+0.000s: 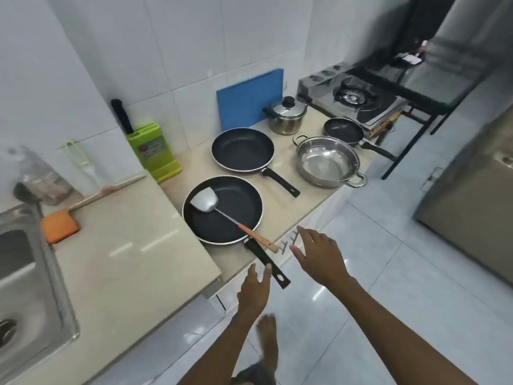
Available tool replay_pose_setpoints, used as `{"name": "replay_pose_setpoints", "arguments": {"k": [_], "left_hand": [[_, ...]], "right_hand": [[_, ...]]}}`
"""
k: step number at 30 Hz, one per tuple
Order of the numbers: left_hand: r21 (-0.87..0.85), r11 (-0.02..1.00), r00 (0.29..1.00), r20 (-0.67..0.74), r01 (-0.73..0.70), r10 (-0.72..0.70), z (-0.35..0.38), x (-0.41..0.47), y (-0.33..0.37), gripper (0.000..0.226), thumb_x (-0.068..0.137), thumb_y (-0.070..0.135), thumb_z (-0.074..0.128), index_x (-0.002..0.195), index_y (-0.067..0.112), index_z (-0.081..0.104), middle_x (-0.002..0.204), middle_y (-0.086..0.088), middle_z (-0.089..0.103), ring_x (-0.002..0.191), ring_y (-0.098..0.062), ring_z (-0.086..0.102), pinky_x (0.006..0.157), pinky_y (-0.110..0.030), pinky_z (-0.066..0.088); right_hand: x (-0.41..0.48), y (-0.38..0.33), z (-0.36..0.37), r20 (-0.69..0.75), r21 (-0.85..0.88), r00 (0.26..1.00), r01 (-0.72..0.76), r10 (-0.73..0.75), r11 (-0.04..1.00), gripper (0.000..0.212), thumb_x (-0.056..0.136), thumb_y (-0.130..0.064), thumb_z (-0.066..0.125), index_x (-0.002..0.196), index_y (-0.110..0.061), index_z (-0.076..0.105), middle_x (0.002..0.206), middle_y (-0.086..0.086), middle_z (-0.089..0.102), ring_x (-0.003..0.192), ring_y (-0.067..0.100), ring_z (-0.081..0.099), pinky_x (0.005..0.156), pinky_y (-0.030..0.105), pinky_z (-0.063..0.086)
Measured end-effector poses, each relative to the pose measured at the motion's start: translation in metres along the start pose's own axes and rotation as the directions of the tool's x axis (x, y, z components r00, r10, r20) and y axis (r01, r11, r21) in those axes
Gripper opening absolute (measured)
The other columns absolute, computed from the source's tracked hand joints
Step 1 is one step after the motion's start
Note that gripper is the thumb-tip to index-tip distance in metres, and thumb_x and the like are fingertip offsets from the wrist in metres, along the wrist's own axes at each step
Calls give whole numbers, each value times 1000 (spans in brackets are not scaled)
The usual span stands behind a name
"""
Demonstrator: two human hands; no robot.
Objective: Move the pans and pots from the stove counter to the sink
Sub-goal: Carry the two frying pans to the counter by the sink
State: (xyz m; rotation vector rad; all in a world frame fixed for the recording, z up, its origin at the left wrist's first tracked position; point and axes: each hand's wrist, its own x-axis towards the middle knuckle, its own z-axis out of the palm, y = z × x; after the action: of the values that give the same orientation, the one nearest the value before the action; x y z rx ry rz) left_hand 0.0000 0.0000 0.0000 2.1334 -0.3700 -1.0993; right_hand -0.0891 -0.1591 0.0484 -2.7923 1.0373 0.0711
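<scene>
While both hands hang open over the table edge at lower centre of the frame, nothing is held: the left hand spreads its grip just beside the long black handle of the nearest pan, and the right hand hovers empty to the right of it.

From the head view, that pan looks rigid and fairly light, but a metal spatula lies loose inside and would likely slide out if tilted. Its handle sticks out past the table edge, the obvious place to take hold.

Counting across the middle of the frame: three black pans, namely the nearest, a second pan behind it and a small pan by the stove; two steel pots, an open pot with side loops and a lidded pot. Steel probably weighs more and calls for both loops.

One sink sits at far left, well apart.
</scene>
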Motion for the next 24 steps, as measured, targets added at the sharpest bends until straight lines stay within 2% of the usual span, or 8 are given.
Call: {"name": "replay_pose_setpoints", "arguments": {"k": [3, 6, 10, 14, 16, 20, 22, 24], "left_hand": [[-305, 939, 984, -28, 159, -175, 10, 41, 15, 69, 102, 61, 31, 153, 15, 35, 159, -13, 41, 141, -36, 44, 120, -49, 31], [-633, 729, 953, 45, 259, -300, 13, 69, 26, 54, 107, 49, 28, 134, 9, 51, 130, -16, 63, 108, -33, 64, 94, -42, 48], [-755, 535, 890, 138, 379, -435, 14, 85, 33, 45, 109, 34, 35, 123, -3, 56, 103, -22, 68, 84, -33, 66, 69, -37, 55], [-792, 427, 828, 167, 436, -536, 29, 98, 39, 53, 107, 41, 37, 113, -5, 62, 81, -19, 71, 63, -26, 69, 43, -26, 56], [-793, 418, 799, 138, 443, -586, 39, 104, 40, 63, 107, 46, 33, 104, -6, 69, 69, -15, 72, 55, -23, 68, 42, -21, 54], [-816, 452, 751, -34, 361, -660, 57, 114, 51, 80, 107, 51, 23, 58, 10, 71, 51, -8, 62, 44, -21, 57, 47, -28, 47], [-837, 448, 700, -115, 315, -705, 68, 118, 57, 82, 107, 51, 22, 49, 15, 69, 48, -3, 59, 42, -17, 53, 47, -28, 45], [-792, 520, 653, -213, 321, -727, 75, 120, 61, 76, 105, 53, 22, 56, 14, 66, 52, -5, 60, 46, -18, 56, 56, -32, 48]], "right_hand": [[62, 14, 1, 49, 39, 998, 33, -35, 999, 62, 101, -55, 40, 150, -17, 41, 148, 10, 54, 131, 31, 55, 106, 45, 44], [120, 24, 2, 82, 54, 992, 91, -95, 994, 60, 101, -52, 44, 147, -13, 44, 142, 15, 58, 124, 35, 59, 100, 46, 48], [188, 39, 11, 115, 152, 992, 37, -55, 988, 59, 100, -46, 50, 145, -8, 43, 143, 19, 53, 122, 41, 54, 96, 49, 48], [262, 50, 30, 208, 299, 978, -69, 6, 952, 62, 99, -41, 54, 147, -5, 38, 141, 24, 50, 126, 45, 48, 98, 53, 46], [296, 53, 41, 278, 394, 960, -138, 25, 909, 60, 100, -38, 55, 147, -5, 37, 133, 28, 55, 122, 47, 53, 95, 51, 46], [349, 57, 59, 406, 582, 914, -246, -15, 775, 50, 103, -35, 50, 144, -11, 38, 112, 23, 68, 95, 44, 69, 85, 51, 57], [363, 58, 66, 494, 660, 866, -317, -76, 681, 40, 104, -35, 47, 140, -18, 40, 94, 11, 69, 67, 28, 70, 62, 40, 62], [373, 63, 72, 535, 708, 835, -361, -127, 607, 30, 105, -34, 45, 132, -21, 44, 86, 9, 68, 52, 18, 62, 46, 29, 56]]}}
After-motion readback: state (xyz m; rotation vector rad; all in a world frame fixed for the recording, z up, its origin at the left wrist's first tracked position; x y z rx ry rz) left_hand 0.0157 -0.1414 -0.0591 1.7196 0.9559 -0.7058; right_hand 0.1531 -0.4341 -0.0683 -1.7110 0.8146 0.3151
